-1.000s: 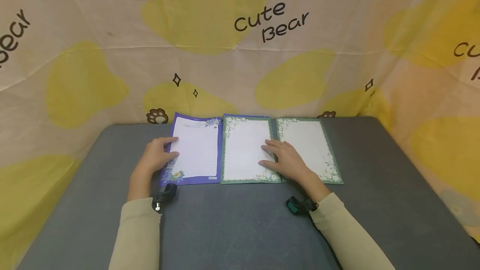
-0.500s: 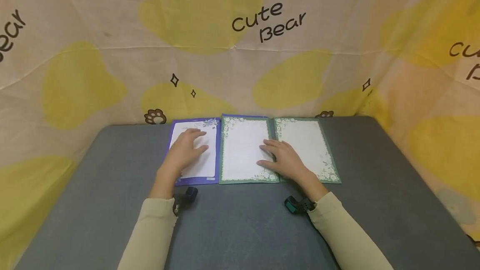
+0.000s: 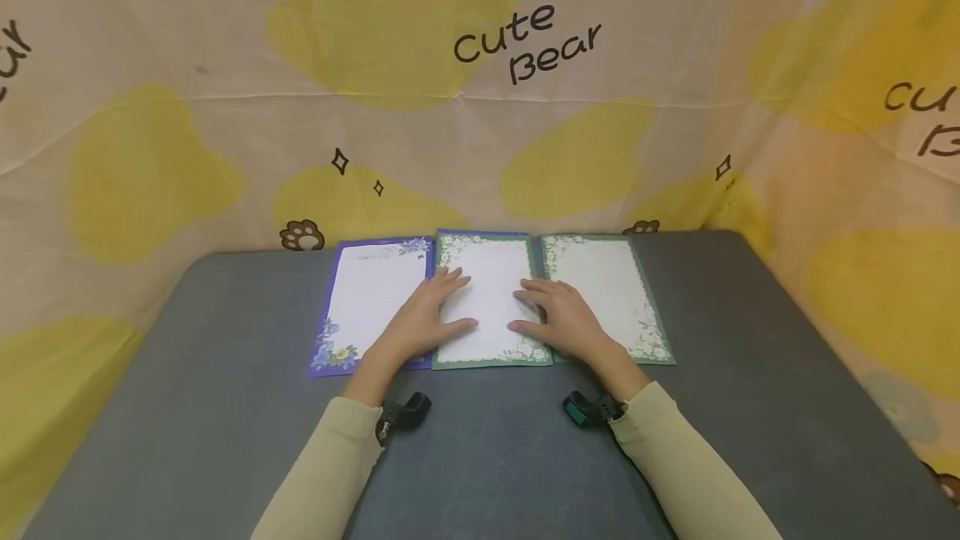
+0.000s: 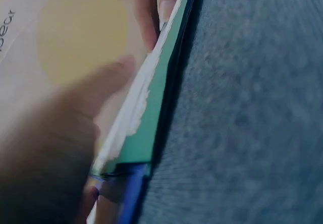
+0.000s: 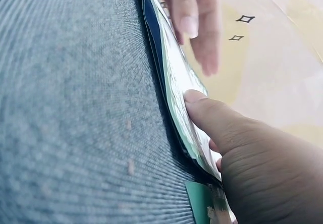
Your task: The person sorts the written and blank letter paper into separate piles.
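Observation:
Three sheets of bordered writing paper lie side by side. The left sheet [image 3: 375, 294] has a purple border with blue flowers. Green borders with white flowers frame the middle sheet [image 3: 491, 265] and the right sheet [image 3: 600, 269]. A purple strip shows past the middle sheet's far edge, and blue layers show beneath it in the right wrist view. My left hand [image 3: 416, 319], fingers spread, reaches across the left sheet to the middle sheet's left side. My right hand [image 3: 566, 319] rests at the middle sheet's right edge, its thumb [image 5: 209, 108] on the paper.
The sheets lie toward the far edge of a dark grey table [image 3: 495, 465]. Behind them hangs a patterned cloth [image 3: 420, 132], which also runs along the right side. Black wristbands [image 3: 405, 413] sit at both wrists.
My left hand has moved right, from the purple sheet's left edge across it to the middle sheet. The purple sheet's far-left corner now lies flatter. My right hand has stayed in place.

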`<state>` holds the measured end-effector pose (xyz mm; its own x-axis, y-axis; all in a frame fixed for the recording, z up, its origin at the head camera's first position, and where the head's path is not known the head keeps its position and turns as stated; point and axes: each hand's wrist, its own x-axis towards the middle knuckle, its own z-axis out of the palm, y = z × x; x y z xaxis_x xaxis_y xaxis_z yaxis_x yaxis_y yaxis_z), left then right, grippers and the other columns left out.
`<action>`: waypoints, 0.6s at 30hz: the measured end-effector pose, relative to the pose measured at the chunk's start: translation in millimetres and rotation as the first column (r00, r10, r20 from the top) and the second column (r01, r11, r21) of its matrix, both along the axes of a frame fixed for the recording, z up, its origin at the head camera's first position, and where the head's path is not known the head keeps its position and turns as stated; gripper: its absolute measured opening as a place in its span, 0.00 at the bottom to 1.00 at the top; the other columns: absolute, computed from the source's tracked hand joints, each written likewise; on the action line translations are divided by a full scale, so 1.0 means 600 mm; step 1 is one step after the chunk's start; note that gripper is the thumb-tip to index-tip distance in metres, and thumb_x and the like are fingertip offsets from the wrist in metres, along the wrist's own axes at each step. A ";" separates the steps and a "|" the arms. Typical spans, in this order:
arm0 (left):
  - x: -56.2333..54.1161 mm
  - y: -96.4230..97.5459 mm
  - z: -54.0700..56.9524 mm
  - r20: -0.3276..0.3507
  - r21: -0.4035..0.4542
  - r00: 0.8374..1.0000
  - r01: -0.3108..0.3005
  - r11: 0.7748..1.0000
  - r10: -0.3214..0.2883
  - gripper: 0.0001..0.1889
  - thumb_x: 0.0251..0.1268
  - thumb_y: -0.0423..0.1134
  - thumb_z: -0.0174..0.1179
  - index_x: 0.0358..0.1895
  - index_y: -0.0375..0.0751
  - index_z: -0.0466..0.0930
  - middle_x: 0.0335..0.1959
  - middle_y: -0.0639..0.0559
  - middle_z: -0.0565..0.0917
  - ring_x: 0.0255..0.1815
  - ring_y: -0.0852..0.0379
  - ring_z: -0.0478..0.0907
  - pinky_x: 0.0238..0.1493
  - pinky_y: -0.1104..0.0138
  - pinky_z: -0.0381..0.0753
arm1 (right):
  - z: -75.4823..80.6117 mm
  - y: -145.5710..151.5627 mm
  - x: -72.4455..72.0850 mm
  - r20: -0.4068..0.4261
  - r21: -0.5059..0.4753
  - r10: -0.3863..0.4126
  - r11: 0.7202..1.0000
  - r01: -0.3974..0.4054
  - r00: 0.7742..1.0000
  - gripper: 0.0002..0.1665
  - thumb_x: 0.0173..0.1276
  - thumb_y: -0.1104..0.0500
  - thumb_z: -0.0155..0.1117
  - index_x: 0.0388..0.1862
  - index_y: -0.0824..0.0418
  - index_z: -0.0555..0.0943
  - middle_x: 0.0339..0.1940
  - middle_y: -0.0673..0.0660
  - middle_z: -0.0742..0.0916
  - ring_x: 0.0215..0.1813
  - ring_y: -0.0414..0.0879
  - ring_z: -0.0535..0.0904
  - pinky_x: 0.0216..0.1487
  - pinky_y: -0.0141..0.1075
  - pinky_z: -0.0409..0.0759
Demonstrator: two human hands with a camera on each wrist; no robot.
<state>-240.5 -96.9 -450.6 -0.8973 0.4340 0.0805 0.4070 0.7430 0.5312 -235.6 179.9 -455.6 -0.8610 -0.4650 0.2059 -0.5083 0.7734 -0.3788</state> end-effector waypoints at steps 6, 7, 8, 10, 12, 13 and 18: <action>-0.001 -0.005 -0.014 -0.033 -0.035 0.999 0.021 0.999 -0.022 0.39 0.66 0.60 0.63 0.75 0.44 0.69 0.80 0.47 0.64 0.84 0.44 0.53 0.84 0.45 0.47 | -0.004 0.000 -0.005 -0.030 -0.038 0.008 0.999 -0.009 1.000 0.37 0.65 0.39 0.70 0.67 0.57 0.80 0.72 0.59 0.79 0.75 0.59 0.72 0.76 0.59 0.67; 0.000 -0.005 -0.014 -0.038 -0.032 0.999 0.018 0.999 -0.019 0.38 0.65 0.60 0.64 0.74 0.44 0.70 0.79 0.47 0.65 0.84 0.44 0.54 0.84 0.45 0.48 | -0.004 0.000 -0.006 -0.029 -0.041 0.007 0.999 -0.008 1.000 0.37 0.66 0.39 0.69 0.68 0.57 0.79 0.73 0.59 0.78 0.76 0.59 0.70 0.77 0.59 0.66; 0.000 -0.006 -0.014 -0.042 -0.028 0.999 0.016 0.999 -0.017 0.38 0.65 0.60 0.65 0.73 0.44 0.71 0.79 0.47 0.65 0.83 0.44 0.54 0.84 0.45 0.48 | -0.005 0.000 -0.006 -0.027 -0.045 0.007 0.999 -0.008 1.000 0.38 0.67 0.40 0.69 0.69 0.57 0.77 0.74 0.59 0.77 0.77 0.59 0.69 0.77 0.59 0.64; 0.000 -0.006 -0.015 -0.048 -0.023 0.999 0.011 1.000 -0.012 0.38 0.64 0.59 0.66 0.73 0.44 0.72 0.79 0.47 0.66 0.83 0.44 0.55 0.83 0.45 0.50 | -0.006 0.001 -0.007 -0.023 -0.041 0.009 0.999 -0.010 1.000 0.38 0.69 0.41 0.67 0.72 0.58 0.75 0.76 0.60 0.74 0.79 0.60 0.66 0.79 0.60 0.61; -0.001 -0.005 -0.017 -0.050 -0.019 0.999 0.010 1.000 -0.011 0.38 0.63 0.59 0.66 0.72 0.44 0.72 0.79 0.47 0.67 0.83 0.44 0.55 0.83 0.45 0.51 | -0.006 0.002 -0.006 -0.005 -0.030 0.009 1.000 -0.009 1.000 0.38 0.71 0.42 0.65 0.74 0.59 0.73 0.77 0.60 0.73 0.81 0.59 0.63 0.81 0.61 0.58; -0.001 -0.005 -0.017 -0.051 -0.017 0.999 0.009 1.000 -0.010 0.38 0.63 0.59 0.66 0.72 0.44 0.72 0.79 0.47 0.67 0.83 0.44 0.56 0.83 0.45 0.51 | -0.007 0.003 -0.006 0.005 -0.022 0.009 1.000 -0.009 1.000 0.38 0.71 0.42 0.64 0.74 0.58 0.72 0.78 0.60 0.72 0.81 0.58 0.63 0.81 0.61 0.56; -0.001 -0.003 -0.016 -0.038 0.009 0.999 -0.005 1.000 0.005 0.36 0.63 0.59 0.67 0.71 0.46 0.73 0.78 0.47 0.68 0.82 0.43 0.58 0.81 0.43 0.55 | -0.005 0.004 -0.005 0.027 0.009 0.009 1.000 -0.009 1.000 0.36 0.73 0.41 0.62 0.73 0.57 0.73 0.77 0.59 0.73 0.81 0.57 0.64 0.82 0.60 0.53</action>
<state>-241.2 -98.8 -460.5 -0.8957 0.4286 0.1189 0.4235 0.7403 0.5222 -238.7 182.5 -458.6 -0.8619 -0.4749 0.1779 -0.5050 0.7724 -0.3852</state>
